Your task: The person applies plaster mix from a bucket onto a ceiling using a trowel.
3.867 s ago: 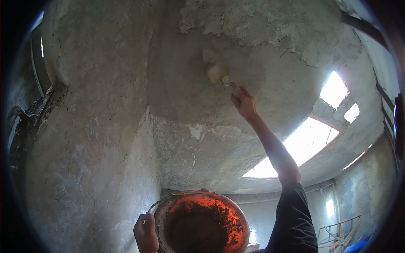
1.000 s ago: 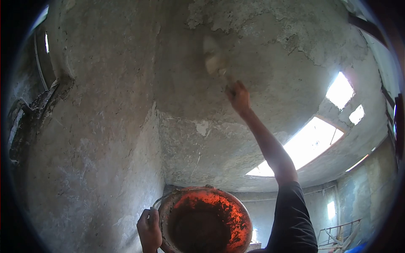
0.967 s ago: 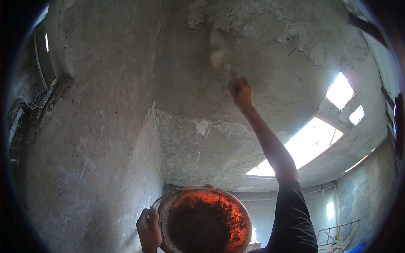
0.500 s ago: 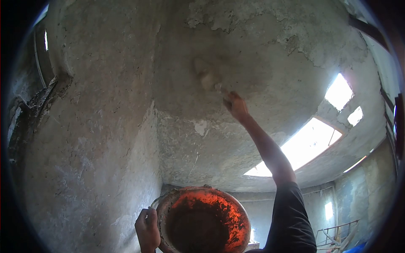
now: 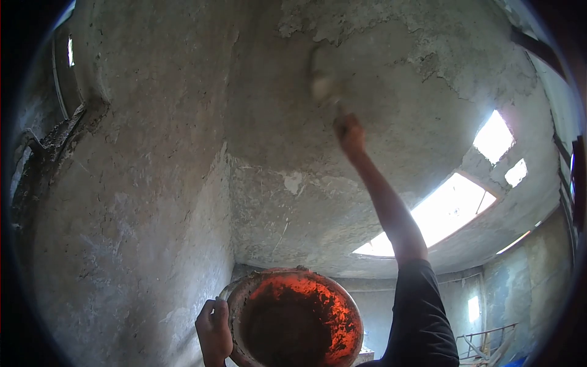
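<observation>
Rough wall (image 5: pixel 391 104) toward twelve o'clock; right hand (image 5: pixel 350 133) closed round trowel (image 5: pixel 322 87). Left hand (image 5: pixel 214 333), seven o'clock, curled at bucket (image 5: pixel 346 324); slack grip could tip it.

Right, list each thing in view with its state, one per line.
Wall: smoother mid-patch, rough and flaking above.
Trowel: held up at the wall, blurred.
Bucket: open, orange inside streaked dark; fill unclear.
Left hand: closed at the bucket's edge.
Right hand: raised, closed on the trowel.
Large opening: bright; glazing unclear.
</observation>
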`<state>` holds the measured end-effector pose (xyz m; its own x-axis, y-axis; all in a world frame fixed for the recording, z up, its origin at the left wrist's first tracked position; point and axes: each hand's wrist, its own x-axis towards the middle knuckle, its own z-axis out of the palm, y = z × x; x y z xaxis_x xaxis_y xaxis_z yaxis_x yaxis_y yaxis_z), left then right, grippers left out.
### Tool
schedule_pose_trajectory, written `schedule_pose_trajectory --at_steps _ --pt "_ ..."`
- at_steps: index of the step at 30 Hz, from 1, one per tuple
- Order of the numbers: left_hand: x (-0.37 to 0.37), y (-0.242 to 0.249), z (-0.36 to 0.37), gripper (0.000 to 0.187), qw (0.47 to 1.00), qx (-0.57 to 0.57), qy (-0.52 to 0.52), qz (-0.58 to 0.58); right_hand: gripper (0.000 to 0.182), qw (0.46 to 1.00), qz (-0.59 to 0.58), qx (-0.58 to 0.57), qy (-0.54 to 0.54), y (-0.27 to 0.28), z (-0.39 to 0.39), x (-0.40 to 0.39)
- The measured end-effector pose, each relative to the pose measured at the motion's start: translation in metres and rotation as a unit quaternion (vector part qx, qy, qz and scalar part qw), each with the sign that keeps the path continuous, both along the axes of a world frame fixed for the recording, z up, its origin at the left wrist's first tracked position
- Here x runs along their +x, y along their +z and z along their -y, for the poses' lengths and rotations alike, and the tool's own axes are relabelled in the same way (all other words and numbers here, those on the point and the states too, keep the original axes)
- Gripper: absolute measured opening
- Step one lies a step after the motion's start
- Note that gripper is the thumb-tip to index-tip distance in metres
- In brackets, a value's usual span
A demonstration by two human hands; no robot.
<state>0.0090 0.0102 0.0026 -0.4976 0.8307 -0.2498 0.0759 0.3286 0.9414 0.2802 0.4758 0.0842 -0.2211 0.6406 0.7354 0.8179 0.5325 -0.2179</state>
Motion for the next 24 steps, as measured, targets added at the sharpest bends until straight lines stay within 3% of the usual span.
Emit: schedule_pose_trajectory --at_steps 2,6,8,10,12,14,18,24 --pt "0.001 0.0 -0.001 0.033 1.0 0.013 0.0 -0.007 0.035 0.993 0.078 -0.022 0.084 -0.021 0.01 -0.008" --pt "0.0 -0.005 -0.002 0.033 0.999 0.022 -0.003 -0.024 0.026 0.992 0.066 -0.018 0.109 0.005 0.037 -0.025" --pt "0.0 -0.007 0.0 0.033 0.999 0.019 0.005 -0.033 0.045 0.994 0.031 0.069 0.083 0.03 0.017 -0.017" --pt "0.0 -0.002 0.0 0.032 1.0 0.008 0.002 0.003 0.036 0.993 0.017 0.112 0.02 0.065 0.008 -0.013" --pt "-0.001 0.003 0.0 0.032 1.0 0.001 -0.002 0.002 0.042 0.993 -0.006 0.099 -0.057 0.098 0.006 -0.017" --pt "0.0 0.007 -0.001 0.031 1.0 -0.005 -0.005 0.002 0.043 0.989 -0.012 0.138 -0.057 0.109 0.0 -0.022" --pt "0.0 0.009 0.0 0.031 1.0 -0.004 -0.004 0.005 0.049 0.982 0.017 0.183 -0.032 0.065 -0.02 -0.022" --pt "-0.001 -0.008 0.001 0.032 1.0 0.018 -0.003 -0.022 0.048 0.991 0.098 0.005 0.092 0.019 0.014 -0.024"
